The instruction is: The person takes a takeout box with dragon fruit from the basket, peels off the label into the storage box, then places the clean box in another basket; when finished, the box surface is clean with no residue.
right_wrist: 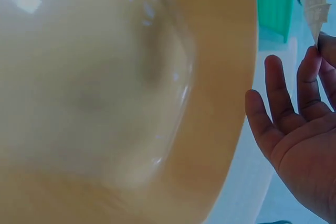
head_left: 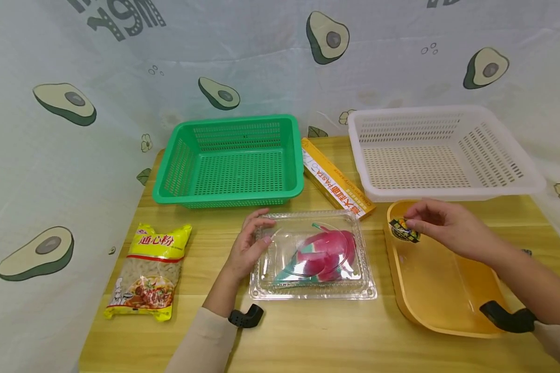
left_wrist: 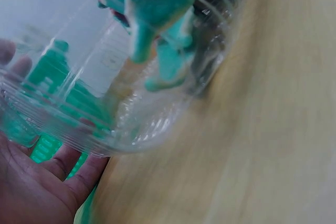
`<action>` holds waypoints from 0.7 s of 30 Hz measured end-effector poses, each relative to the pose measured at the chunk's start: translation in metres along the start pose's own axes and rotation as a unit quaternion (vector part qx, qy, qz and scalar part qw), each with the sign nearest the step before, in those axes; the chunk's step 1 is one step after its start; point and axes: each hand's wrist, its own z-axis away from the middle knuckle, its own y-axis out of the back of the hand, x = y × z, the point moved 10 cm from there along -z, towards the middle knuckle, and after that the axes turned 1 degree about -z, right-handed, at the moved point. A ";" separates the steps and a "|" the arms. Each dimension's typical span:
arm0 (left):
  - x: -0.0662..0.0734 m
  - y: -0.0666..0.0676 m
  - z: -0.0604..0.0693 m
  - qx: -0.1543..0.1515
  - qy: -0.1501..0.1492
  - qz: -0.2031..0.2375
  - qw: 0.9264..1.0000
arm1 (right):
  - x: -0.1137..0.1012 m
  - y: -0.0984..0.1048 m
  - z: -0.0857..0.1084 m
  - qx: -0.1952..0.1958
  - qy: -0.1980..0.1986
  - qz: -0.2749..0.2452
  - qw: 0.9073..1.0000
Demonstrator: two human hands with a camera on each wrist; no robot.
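A clear plastic clamshell box (head_left: 280, 282) with a pink and green item (head_left: 326, 254) inside stands at the middle of the table. The left hand (head_left: 248, 246) holds its left side, thumb on the lid; in the left wrist view the left hand (left_wrist: 47, 182) has fingers under the box's ridged rim (left_wrist: 105, 140). Over the left part of a yellow-orange tub (head_left: 448, 295), the right hand (head_left: 452, 230) pinches a small dark, colourful wrapped packet (head_left: 403, 230) between thumb and finger. In the right wrist view the right hand (right_wrist: 304, 140) pinches the packet's pale end (right_wrist: 315, 11).
Behind are a green basket (head_left: 228, 199) and a white basket (head_left: 448, 194), with a long orange and white pasta box (head_left: 336, 186) lying between them. On the left lies a yellow bag of pasta (head_left: 147, 274). A printed cloth (head_left: 270, 62) hangs behind the table.
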 end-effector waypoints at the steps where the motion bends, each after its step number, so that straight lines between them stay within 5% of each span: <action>1: 0.000 0.000 0.000 0.000 -0.001 0.001 1.000 | 0.004 0.001 0.001 -0.001 -0.002 0.006 1.000; 14: -0.002 0.001 0.000 0.003 -0.002 0.000 1.000 | 0.035 -0.008 0.001 -0.053 -0.040 0.050 0.997; 21: -0.001 0.001 0.000 0.001 -0.006 -0.004 1.000 | 0.042 -0.005 0.002 -0.051 -0.051 0.064 0.995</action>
